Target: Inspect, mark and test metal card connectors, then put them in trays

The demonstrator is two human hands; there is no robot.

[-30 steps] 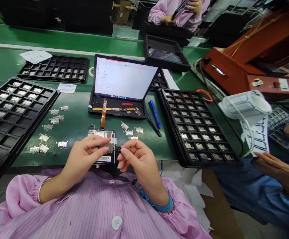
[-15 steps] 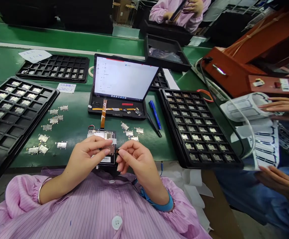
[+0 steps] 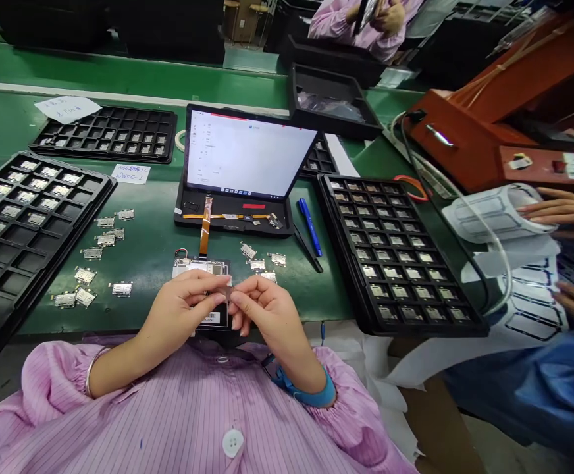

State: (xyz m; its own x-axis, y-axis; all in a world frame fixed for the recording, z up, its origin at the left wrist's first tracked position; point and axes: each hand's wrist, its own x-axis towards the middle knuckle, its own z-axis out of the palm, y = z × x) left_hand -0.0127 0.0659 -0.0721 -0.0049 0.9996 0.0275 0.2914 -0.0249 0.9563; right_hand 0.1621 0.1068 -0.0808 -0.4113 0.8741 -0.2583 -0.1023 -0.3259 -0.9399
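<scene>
My left hand (image 3: 188,299) is closed, thumb and forefinger pinching a small brownish circuit module (image 3: 227,290), mostly hidden by the fingers. The fingertips of my right hand (image 3: 261,304) meet its other side and are closed too; what they grip is hidden. Both hands are just above a flat circuit assembly (image 3: 188,265) with a barcode label, lying at the table's front edge. An orange flat cable (image 3: 207,227) joins the assembly to a lit tablet screen (image 3: 247,155) propped in a black stand.
Loose silvery modules lie left, such as one module (image 3: 120,288), and right, such as another (image 3: 248,250). A black tray (image 3: 327,224) of modules stands right, another tray (image 3: 60,253) left. Blue pen (image 3: 309,227) and black tweezers (image 3: 307,249) lie between. A co-worker's hands (image 3: 561,207) handle printed sheets at right.
My hands have come together, and the brownish module now sits between both sets of fingertips. The co-worker's lower hand at right has moved up and right over the sheets.
</scene>
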